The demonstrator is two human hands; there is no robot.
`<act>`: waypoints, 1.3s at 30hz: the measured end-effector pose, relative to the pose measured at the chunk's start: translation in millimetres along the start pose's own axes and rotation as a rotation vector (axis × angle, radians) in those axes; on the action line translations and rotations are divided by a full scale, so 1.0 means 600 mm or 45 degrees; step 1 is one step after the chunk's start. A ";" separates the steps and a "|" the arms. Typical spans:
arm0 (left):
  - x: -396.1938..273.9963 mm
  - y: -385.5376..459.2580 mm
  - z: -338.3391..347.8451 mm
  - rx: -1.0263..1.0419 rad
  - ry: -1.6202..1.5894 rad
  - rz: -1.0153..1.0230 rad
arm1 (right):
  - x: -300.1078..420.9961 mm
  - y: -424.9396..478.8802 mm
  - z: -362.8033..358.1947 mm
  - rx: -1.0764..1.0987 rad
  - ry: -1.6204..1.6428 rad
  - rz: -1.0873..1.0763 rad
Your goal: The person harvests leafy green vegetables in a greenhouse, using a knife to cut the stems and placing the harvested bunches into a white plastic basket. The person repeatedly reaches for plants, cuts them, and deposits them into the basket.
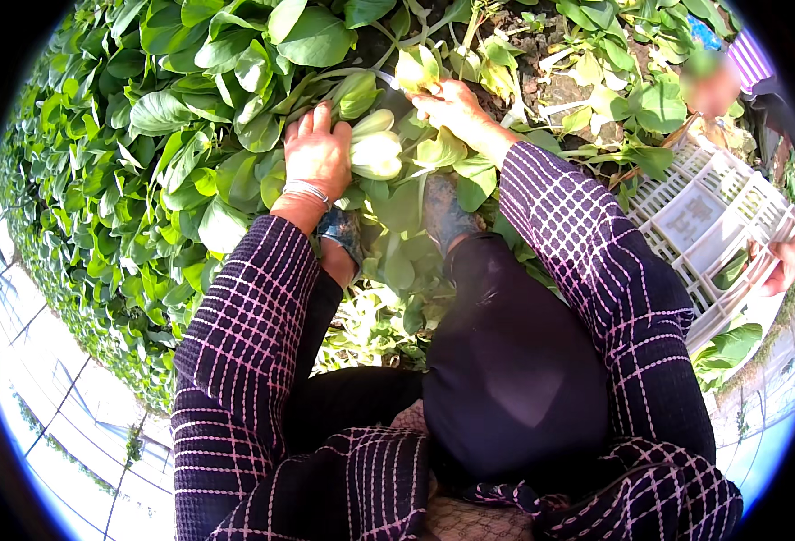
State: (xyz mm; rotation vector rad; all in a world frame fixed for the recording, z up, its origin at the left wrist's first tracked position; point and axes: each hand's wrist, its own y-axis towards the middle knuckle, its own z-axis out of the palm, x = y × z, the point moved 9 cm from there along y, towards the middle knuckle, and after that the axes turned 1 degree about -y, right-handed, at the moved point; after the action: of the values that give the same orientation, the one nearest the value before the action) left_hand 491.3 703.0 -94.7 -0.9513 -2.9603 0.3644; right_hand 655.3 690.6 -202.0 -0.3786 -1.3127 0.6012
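My left hand [318, 150], a band around its wrist, grips pak choi at the edge of the leafy bed. Against its thumb side lie pale pak choi heads [376, 154], and a greener pak choi head [358, 95] is just beyond the fingers. My right hand [457, 113] is bent with its fingers curled beside a yellowish pak choi head [417, 69]. A narrow shiny strip [385, 78], perhaps a blade, shows left of those fingertips. What the right fingers enclose is hidden. Loose pak choi leaves [397, 209] lie between my shoes.
Dense pak choi [134, 182] fills the left side. At right a co-worker's hand [781, 265] touches a white plastic crate [691, 209], tilted, with leaves by it. Bare soil [546, 81] and cut leaves lie ahead. My shoe [446, 209] stands among leaves. Pale sheeting [66, 406] borders the bed.
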 end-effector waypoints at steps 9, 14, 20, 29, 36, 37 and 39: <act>0.002 0.006 -0.006 0.008 -0.050 0.037 | -0.010 0.048 0.041 -0.268 -0.505 -0.239; 0.005 0.011 -0.020 0.249 -0.027 -0.076 | -0.011 -0.046 0.019 -0.297 -0.420 -0.236; 0.006 0.048 -0.106 0.546 -0.575 -0.286 | 0.110 -0.092 -0.049 -0.595 -0.320 -0.547; -0.133 0.214 -0.157 0.706 0.367 0.405 | 0.098 0.002 -0.098 -0.561 -0.123 -0.307; 0.037 0.254 -0.097 0.759 0.391 -0.077 | 0.109 0.015 -0.055 -0.460 -0.028 -0.507; 0.052 0.249 -0.084 0.773 0.401 -0.103 | 0.116 0.019 -0.051 -0.475 -0.101 -0.506; 0.067 0.234 -0.064 0.751 0.323 -0.127 | 0.122 0.029 -0.042 -0.492 -0.454 -0.396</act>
State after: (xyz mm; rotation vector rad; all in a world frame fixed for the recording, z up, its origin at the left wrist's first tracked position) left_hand 542.3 845.2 -91.4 -0.7057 -2.4282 0.9595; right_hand 686.5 750.8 -160.5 -0.3803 -1.7975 0.1504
